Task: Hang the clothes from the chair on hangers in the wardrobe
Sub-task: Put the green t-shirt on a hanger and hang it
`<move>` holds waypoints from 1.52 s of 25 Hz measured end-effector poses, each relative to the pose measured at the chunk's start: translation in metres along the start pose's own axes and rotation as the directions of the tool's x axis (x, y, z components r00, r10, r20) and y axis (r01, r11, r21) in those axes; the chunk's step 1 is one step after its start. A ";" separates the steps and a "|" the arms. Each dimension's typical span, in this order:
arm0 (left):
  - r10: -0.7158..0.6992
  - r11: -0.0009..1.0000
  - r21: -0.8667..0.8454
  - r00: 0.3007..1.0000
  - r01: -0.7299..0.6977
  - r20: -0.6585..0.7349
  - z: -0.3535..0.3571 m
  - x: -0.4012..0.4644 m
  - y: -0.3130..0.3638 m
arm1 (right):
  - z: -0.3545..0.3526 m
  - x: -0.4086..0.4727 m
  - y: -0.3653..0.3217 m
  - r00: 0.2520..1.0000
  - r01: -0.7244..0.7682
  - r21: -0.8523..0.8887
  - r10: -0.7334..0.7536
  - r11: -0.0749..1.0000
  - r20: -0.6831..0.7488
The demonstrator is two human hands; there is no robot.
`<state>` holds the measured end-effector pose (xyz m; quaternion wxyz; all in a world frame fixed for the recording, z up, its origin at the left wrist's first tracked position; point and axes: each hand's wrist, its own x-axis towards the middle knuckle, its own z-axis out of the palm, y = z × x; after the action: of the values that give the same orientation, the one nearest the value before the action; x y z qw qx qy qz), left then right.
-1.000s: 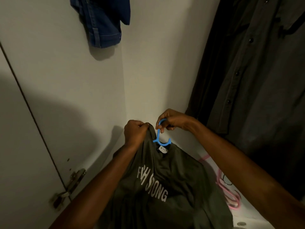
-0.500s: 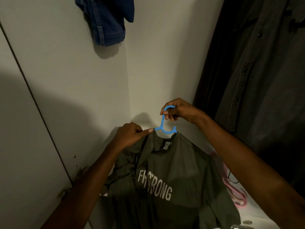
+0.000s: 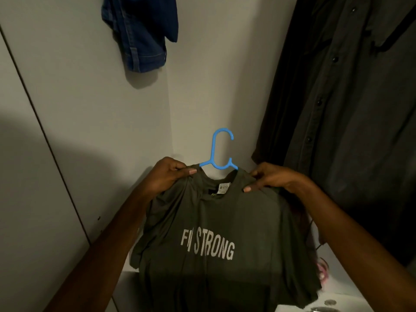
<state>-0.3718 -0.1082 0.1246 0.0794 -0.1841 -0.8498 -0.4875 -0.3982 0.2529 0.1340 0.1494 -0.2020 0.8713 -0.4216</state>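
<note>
Olive T-shirt [image 3: 216, 221] on blue hanger [image 3: 219, 152], held up in front of white wardrobe wall [image 3: 213, 91]; left hand [image 3: 168, 176] pinches left shoulder of shirt; right hand [image 3: 273, 176] pinches right shoulder; hook free above collar; dark shirt [image 3: 351, 122] hangs right; denim garment [image 3: 141, 32] far left, high.

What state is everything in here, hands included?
Olive green T-shirt: on the hanger, held up at both shoulders.
Blue plastic hanger: inside the shirt's neck, hook free.
Left hand: grips the shirt's shoulder.
Right hand: grips the other shoulder.
Dark buttoned shirt: hanging.
Blue denim garment: hanging.
</note>
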 end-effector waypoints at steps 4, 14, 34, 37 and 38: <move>0.022 0.999 -0.050 1.000 -0.022 0.008 -0.003 -0.005 0.020 | 0.004 -0.018 0.007 0.985 0.141 0.202 -0.117 0.969 -0.126; 0.043 0.959 -0.281 0.999 -0.042 -0.001 -0.027 -0.027 0.007 | -0.022 -0.053 0.001 0.968 0.227 0.234 -0.194 0.945 -0.156; 0.127 0.970 -0.223 0.982 -0.094 0.137 -0.063 -0.005 0.120 | -0.072 -0.090 -0.074 0.911 0.351 0.169 -0.294 0.921 -0.290; 0.139 0.949 -0.290 0.990 -0.122 0.038 -0.062 -0.006 0.131 | -0.078 -0.096 -0.085 0.874 0.432 0.173 -0.363 0.885 -0.324; 0.143 0.939 -0.317 0.990 -0.133 0.010 -0.062 -0.006 0.133 | -0.080 -0.097 -0.087 0.866 0.453 0.187 -0.379 0.872 -0.327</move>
<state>-0.3174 -0.1024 0.2608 0.0690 -0.2612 -0.7471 -0.6073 -0.3282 0.3043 0.2594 -0.0455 -0.3039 0.7564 -0.5775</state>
